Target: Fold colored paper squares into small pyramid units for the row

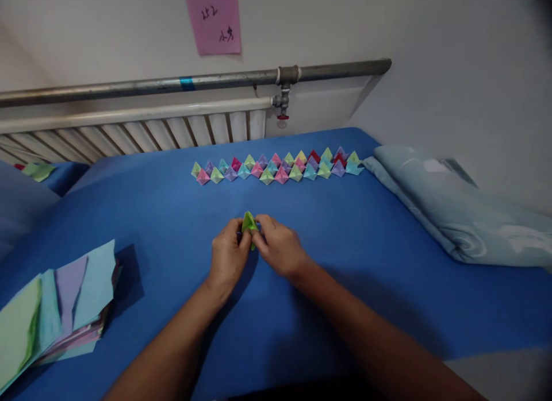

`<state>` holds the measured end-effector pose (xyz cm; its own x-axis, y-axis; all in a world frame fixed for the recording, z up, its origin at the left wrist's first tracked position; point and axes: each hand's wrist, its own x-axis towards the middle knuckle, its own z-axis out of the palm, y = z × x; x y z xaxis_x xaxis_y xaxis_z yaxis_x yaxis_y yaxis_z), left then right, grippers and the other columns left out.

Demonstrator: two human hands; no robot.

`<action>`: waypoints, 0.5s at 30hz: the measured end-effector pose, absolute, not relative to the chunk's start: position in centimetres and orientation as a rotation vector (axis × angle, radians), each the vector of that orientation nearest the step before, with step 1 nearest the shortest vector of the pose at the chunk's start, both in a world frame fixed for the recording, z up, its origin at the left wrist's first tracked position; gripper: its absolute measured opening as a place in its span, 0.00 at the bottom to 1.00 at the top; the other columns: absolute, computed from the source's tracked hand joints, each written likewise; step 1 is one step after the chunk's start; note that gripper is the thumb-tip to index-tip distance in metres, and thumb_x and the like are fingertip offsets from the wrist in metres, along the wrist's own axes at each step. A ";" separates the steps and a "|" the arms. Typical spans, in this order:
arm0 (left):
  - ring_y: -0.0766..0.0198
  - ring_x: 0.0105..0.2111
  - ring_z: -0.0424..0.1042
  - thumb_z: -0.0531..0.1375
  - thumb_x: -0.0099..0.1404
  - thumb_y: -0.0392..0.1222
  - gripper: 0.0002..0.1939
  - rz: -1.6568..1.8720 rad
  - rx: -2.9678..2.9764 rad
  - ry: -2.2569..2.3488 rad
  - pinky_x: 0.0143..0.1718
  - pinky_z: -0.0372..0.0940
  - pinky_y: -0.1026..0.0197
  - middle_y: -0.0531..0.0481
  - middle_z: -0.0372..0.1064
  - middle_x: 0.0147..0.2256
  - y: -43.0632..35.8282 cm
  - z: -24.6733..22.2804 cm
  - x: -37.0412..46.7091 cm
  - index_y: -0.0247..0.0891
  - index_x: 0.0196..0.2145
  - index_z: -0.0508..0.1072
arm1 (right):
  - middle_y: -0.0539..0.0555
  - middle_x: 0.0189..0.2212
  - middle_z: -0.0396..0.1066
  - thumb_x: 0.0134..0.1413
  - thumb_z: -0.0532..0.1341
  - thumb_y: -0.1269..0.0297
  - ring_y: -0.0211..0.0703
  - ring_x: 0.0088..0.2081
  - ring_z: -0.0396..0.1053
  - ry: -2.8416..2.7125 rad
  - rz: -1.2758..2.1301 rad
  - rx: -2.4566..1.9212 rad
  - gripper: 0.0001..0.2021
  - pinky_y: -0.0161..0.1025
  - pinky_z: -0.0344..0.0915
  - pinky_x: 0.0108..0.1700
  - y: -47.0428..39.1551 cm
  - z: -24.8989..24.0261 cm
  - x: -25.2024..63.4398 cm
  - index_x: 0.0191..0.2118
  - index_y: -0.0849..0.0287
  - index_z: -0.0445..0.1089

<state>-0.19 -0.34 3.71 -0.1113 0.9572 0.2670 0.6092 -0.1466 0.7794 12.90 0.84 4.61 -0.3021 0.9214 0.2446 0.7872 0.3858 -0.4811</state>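
Observation:
A small folded piece of green paper (pixel 249 222) stands upright between my two hands, above the middle of the blue surface (pixel 172 217). My left hand (pixel 228 250) pinches its left side with thumb and fingers. On the other side my right hand (pixel 279 244) grips it, its thumb close to the left thumb at the lower part. Beyond the hands, several small folded paper boats (pixel 282 174) in pink, green, blue, purple, yellow and red sit in two rows. A stack of coloured paper (pixel 92 286) lies at the lower left.
A folded light-blue patterned blanket (pixel 466 217) lies at the right. Behind the blue surface are a white radiator (pixel 164 133), a metal pipe (pixel 233 79) with a red-handled valve (pixel 283 118), and a pink note (pixel 215 22) on the wall.

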 end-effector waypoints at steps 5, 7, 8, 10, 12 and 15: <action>0.65 0.28 0.73 0.57 0.64 0.38 0.06 1.150 1.749 1.753 0.33 0.65 0.62 0.50 0.76 0.33 -0.4 4.0 -0.3 0.38 0.39 0.72 | 0.57 0.38 0.74 0.62 0.51 0.67 0.45 0.37 0.73 -2.144 0.486 -1.464 0.09 0.38 0.63 0.37 0.8 4.6 12.7 0.45 0.58 0.65; 0.66 0.28 0.72 0.57 0.64 0.39 0.06 1.177 1.741 1.740 0.32 0.65 0.62 0.50 0.75 0.33 -0.4 4.0 -0.3 0.38 0.39 0.72 | 0.58 0.39 0.74 0.61 0.51 0.68 0.46 0.37 0.73 -2.121 0.485 -1.455 0.09 0.38 0.63 0.37 0.9 4.4 12.7 0.44 0.58 0.66; 0.66 0.28 0.72 0.57 0.64 0.39 0.06 1.192 1.737 1.728 0.33 0.65 0.62 0.50 0.75 0.33 -0.4 4.0 -0.3 0.38 0.39 0.72 | 0.58 0.38 0.74 0.61 0.51 0.68 0.46 0.37 0.73 -2.110 0.479 -1.450 0.09 0.38 0.63 0.37 0.9 4.3 12.7 0.43 0.58 0.66; 0.66 0.29 0.72 0.56 0.64 0.39 0.07 1.218 1.735 1.708 0.34 0.65 0.62 0.51 0.75 0.33 -0.4 3.9 -0.2 0.39 0.39 0.72 | 0.57 0.37 0.75 0.60 0.51 0.69 0.45 0.35 0.72 -2.075 0.465 -1.430 0.09 0.38 0.63 0.37 1.0 4.1 12.7 0.43 0.58 0.66; 0.66 0.29 0.72 0.56 0.65 0.39 0.07 1.231 1.736 1.697 0.34 0.65 0.63 0.51 0.74 0.33 -0.4 3.9 -0.1 0.39 0.39 0.71 | 0.55 0.35 0.75 0.60 0.50 0.69 0.43 0.33 0.71 -2.016 0.473 -1.399 0.10 0.37 0.62 0.36 1.1 3.9 12.7 0.42 0.57 0.66; 0.66 0.30 0.72 0.55 0.64 0.38 0.08 1.245 1.681 1.675 0.34 0.65 0.63 0.51 0.75 0.34 -0.4 3.9 -0.1 0.40 0.41 0.71 | 0.53 0.33 0.74 0.58 0.50 0.70 0.41 0.32 0.70 -1.910 0.519 -1.327 0.11 0.36 0.63 0.36 1.2 3.6 12.7 0.43 0.56 0.67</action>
